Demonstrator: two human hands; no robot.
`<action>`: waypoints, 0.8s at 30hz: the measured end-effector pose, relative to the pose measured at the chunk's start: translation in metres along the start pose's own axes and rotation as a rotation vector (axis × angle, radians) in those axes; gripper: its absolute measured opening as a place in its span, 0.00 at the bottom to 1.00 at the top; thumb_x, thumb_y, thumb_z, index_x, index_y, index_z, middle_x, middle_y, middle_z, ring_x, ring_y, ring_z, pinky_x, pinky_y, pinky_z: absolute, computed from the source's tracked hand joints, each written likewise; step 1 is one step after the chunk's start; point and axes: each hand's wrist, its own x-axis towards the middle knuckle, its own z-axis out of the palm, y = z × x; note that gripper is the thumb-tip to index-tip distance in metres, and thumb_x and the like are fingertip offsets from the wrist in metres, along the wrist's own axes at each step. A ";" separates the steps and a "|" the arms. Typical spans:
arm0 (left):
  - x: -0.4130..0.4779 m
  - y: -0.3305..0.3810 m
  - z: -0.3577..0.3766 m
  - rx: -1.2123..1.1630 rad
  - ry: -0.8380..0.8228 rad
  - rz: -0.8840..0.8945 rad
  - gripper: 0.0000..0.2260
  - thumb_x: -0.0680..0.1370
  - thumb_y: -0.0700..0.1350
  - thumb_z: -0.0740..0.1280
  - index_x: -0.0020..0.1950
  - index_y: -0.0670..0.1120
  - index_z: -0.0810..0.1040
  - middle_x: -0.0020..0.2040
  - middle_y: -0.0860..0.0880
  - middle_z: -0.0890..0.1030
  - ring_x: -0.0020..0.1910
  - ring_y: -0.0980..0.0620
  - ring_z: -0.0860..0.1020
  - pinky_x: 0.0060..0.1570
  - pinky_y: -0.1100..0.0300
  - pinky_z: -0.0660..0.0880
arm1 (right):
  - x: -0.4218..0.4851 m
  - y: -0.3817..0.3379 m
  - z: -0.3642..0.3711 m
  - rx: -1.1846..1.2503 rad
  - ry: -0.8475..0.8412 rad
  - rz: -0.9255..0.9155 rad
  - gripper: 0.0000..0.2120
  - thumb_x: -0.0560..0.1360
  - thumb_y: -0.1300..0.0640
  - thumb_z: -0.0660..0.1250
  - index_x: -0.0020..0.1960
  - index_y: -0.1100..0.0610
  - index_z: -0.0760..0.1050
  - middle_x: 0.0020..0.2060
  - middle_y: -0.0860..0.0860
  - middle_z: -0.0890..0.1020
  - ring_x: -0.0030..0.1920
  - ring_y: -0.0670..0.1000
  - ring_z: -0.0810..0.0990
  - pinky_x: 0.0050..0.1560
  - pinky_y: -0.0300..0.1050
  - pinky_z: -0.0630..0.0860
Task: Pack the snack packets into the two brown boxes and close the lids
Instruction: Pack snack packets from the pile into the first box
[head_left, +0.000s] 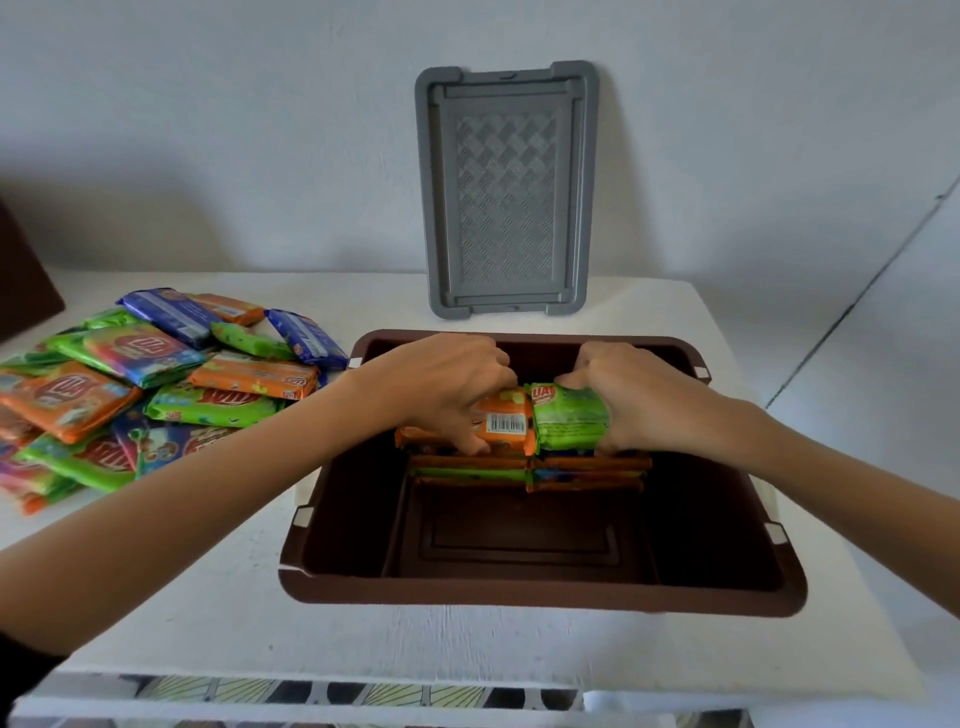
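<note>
Open brown box (540, 592) on a white table (208, 571), right in the middle. Inside, at the far end, two short stacks of packets (530, 475) lying flat, side by side. Dark floor of the box showing at the near end.

Left hand (441, 384) down in the box, fingers curled round an orange packet (506, 418) at the top of the left stack, thumb on the near edge close to the bar code. Right hand (639, 395) just beside it, fingers curled round a green packet (571, 421) at the top of the right stack. Orange and green packets touching, edge to edge. Both hands gripping, neither one spread open.

Grey lid (504, 192) standing up behind the box, bottom edge on the table, leaning on the wall.

Big loose pile of packets (156, 384) on the table, left of the box: orange, green and blue, some on top of others. Near the box, not in it.

Dark brown shape (26, 275) at the far left edge, cut off, too little of it to tell what.
</note>
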 end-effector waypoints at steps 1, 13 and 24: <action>0.000 -0.001 0.001 -0.038 0.003 0.002 0.31 0.71 0.61 0.67 0.68 0.46 0.69 0.58 0.49 0.75 0.57 0.51 0.72 0.55 0.58 0.70 | 0.000 -0.001 -0.001 -0.002 -0.006 0.005 0.32 0.64 0.50 0.75 0.66 0.53 0.71 0.56 0.53 0.72 0.58 0.52 0.72 0.57 0.44 0.71; -0.025 -0.002 0.014 -0.327 0.220 0.035 0.22 0.73 0.57 0.65 0.59 0.44 0.79 0.58 0.46 0.80 0.53 0.49 0.80 0.50 0.54 0.77 | 0.007 -0.016 -0.017 0.078 0.016 0.021 0.26 0.67 0.45 0.72 0.62 0.56 0.77 0.55 0.51 0.80 0.54 0.50 0.77 0.51 0.42 0.73; -0.141 -0.088 0.012 -0.450 0.628 -0.631 0.08 0.75 0.44 0.67 0.51 0.45 0.82 0.44 0.48 0.81 0.39 0.56 0.78 0.45 0.55 0.79 | 0.103 -0.112 -0.063 0.238 0.395 -0.304 0.17 0.73 0.53 0.67 0.61 0.51 0.75 0.52 0.54 0.77 0.55 0.53 0.74 0.50 0.48 0.73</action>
